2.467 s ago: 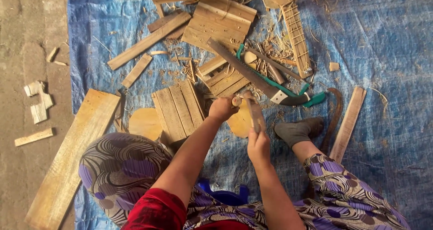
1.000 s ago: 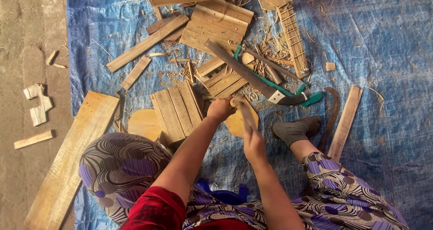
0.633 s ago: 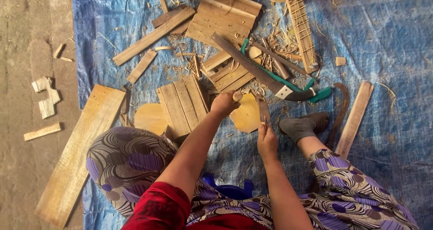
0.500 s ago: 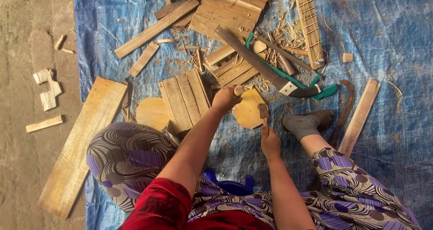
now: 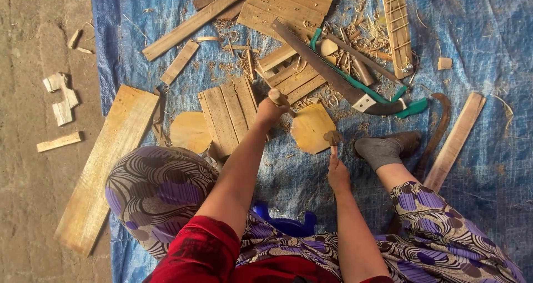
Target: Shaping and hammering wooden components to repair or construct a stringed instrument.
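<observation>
From the head view, the left hand (image 5: 270,112) is closed around a short wooden handle (image 5: 277,97) at the top corner of a flat wooden piece (image 5: 312,127) on the blue tarp (image 5: 488,50). The right hand (image 5: 337,173) grips a small tool (image 5: 333,138) touching the piece's near right edge. The piece lies between both hands, just ahead of the right one. A grey-socked foot (image 5: 386,148) rests beside it.

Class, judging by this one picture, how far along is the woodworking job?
Done: shavings lie scattered beside the saw. In hand: the left hand steadies a flat wood piece while the right hand holds a small tool at its edge. Left: planks lie uncut.
</observation>
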